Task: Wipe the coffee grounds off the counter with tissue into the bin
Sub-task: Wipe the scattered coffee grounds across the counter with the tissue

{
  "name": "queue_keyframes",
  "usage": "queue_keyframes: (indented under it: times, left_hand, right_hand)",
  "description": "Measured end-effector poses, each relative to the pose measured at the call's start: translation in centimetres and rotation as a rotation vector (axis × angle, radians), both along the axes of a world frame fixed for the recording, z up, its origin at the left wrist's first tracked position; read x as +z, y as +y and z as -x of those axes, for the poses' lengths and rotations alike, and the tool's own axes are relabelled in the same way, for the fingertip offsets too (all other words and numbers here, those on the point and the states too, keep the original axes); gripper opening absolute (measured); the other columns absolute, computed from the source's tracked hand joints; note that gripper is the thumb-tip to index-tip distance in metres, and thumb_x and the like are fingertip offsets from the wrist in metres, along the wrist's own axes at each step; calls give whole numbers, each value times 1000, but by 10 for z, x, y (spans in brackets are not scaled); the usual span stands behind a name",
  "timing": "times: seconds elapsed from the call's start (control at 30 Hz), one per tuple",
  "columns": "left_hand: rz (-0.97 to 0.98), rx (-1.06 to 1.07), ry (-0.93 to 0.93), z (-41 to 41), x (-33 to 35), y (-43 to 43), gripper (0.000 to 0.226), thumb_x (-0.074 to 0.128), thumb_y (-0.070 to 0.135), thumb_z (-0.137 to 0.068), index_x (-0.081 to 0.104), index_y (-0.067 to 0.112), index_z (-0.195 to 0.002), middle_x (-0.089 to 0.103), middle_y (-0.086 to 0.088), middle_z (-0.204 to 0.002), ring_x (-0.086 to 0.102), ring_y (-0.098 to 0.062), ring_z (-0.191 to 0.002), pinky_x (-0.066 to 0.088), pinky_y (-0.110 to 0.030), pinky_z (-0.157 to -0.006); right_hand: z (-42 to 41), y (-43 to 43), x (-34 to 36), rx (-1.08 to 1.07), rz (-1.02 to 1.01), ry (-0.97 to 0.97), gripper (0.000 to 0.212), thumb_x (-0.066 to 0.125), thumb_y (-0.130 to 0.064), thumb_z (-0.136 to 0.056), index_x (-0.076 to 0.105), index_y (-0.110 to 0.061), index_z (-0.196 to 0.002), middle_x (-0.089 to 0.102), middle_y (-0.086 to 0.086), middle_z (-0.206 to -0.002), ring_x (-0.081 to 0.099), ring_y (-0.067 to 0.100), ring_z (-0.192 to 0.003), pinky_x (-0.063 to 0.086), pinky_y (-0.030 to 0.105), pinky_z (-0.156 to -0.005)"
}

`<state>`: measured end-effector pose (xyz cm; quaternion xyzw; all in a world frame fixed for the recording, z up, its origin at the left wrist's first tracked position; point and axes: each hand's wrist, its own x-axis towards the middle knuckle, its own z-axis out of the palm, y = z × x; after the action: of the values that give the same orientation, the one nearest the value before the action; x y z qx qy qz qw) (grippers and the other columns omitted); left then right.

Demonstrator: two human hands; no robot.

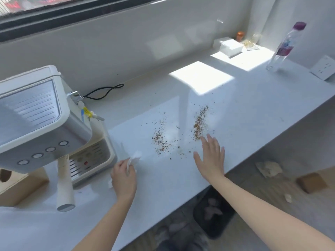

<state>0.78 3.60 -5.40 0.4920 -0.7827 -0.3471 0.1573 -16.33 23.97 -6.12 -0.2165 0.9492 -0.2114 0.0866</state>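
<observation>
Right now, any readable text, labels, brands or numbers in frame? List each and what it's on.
None can be read.
Bottle: purple and pink label, print too blurred.
Coffee machine: four round buttons, no legible markings.
Yellow tag on the machine's side: too small to read.
Wall socket: no legible text.
White box at the back of the counter: no print visible.

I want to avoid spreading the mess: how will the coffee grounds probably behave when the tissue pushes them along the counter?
The coffee grounds lie as loose, fine specks in two streaks, so they will probably scatter rather than move as one pile. The counter looks smooth and glossy, so they should slide easily. The tissue in the left hand looks thin and crumpled, likely floppy.
</observation>
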Motion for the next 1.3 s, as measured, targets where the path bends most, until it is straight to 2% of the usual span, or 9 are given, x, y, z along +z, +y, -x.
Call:
queue_keyframes:
  times: [0.1, 0.17, 0.3, 0.4, 0.6, 0.73, 0.87, 1.03, 1.3]
  left_hand:
    - [-46, -50, -69, 11, -13, 8, 32, 49, 8, -90, 64, 10, -118, 55, -13, -129, 43, -34, -119, 34, -38, -99]
    - [-14, -55, -163, 13, -17, 15, 36, 51, 16, -91, 57, 15, -127, 49, -11, -135, 39, -35, -122, 33, -40, -101]
    - [152, -272, -499, 18, -25, 28, 67, 48, 45, -90, 25, 18, -147, 25, -7, -152, 26, -33, -135, 29, -45, -107]
    - [231, -359, -566, 31, -26, 7, 65, 42, 44, -93, 21, 15, -147, 26, -11, -148, 28, -34, -131, 31, -44, -105]
    - [243, -348, -623, 68, -17, -42, 49, 33, 16, -98, 26, -5, -141, 41, -28, -124, 42, -42, -109, 32, -43, -97]
    - [137, -317, -580, 89, -14, -36, 47, 31, 11, -98, 24, -5, -141, 40, -27, -128, 42, -43, -115, 37, -46, -93]
    - [68, -366, -531, 110, -15, -2, 53, 34, 11, -97, 16, -1, -145, 36, -22, -133, 39, -40, -119, 38, -42, -94]
    - [-11, -364, -462, 126, -21, 50, 55, 33, 7, -96, 11, 2, -146, 35, -17, -133, 38, -35, -116, 36, -35, -88]
    - [-11, -477, -476, 130, -19, 85, 60, 36, 5, -94, 6, 2, -147, 32, -16, -136, 35, -31, -121, 40, -35, -88]
  right_hand:
    - [50, 42, -18, -58, -268, 85, 60, 26, -43, -98, 7, -25, -152, 0, 0, -162, -1, 26, -147, 3, 54, -116]
    - [80, 61, -24, -100, -354, 78, 61, 22, -45, -98, 4, -24, -152, -1, 2, -162, 0, 28, -148, 5, 55, -116]
    - [114, 67, -36, -180, -381, 13, 62, 16, -46, -99, 2, -19, -153, -2, 4, -162, -1, 28, -148, 7, 55, -117]
    - [112, 64, -42, -212, -340, 38, 61, 17, -43, -99, 4, -19, -153, 1, 2, -162, 0, 25, -148, 4, 52, -117]
    - [114, 66, -46, -239, -325, 52, 59, 19, -42, -98, 7, -22, -153, 4, 0, -162, 0, 22, -148, 1, 49, -118]
    - [116, 66, -52, -247, -307, 74, 59, 20, -42, -97, 9, -22, -152, 6, -1, -162, 1, 22, -148, 1, 49, -118]
    - [115, 67, -56, -258, -286, 76, 59, 21, -42, -97, 12, -22, -152, 8, -1, -161, 2, 21, -148, 1, 49, -118]
    - [115, 66, -57, -262, -293, 88, 60, 19, -43, -96, 12, -22, -152, 9, -1, -161, 3, 21, -148, 2, 49, -118]
    - [115, 67, -55, -246, -306, 88, 60, 19, -43, -97, 9, -23, -153, 6, -1, -162, 1, 21, -148, 2, 49, -118]
